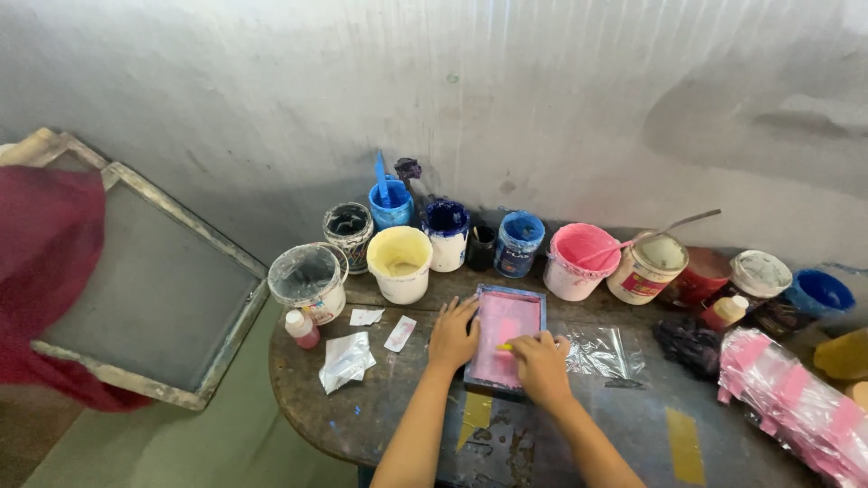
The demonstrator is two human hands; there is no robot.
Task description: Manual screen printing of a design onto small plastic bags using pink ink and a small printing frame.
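A small blue-framed printing screen (504, 312) with a pink mesh lies flat on the dark wooden table (362, 416). My left hand (453, 333) rests flat on the frame's left edge, fingers spread. Over the lower right part of the pink mesh, my right hand (541, 363) is closed on a small yellow tool (504, 347) whose tip touches the mesh. What lies under the screen is hidden.
Several ink pots line the wall: a yellow-filled tub (400, 262), blue pots (518, 242), a pink bucket (580, 260) with a stirrer. A large wooden screen frame (154, 289) with red cloth leans at left. Clear plastic (604, 352), paper scraps, a small bottle (301, 329) and pink-striped plastic bags (796, 398) lie around.
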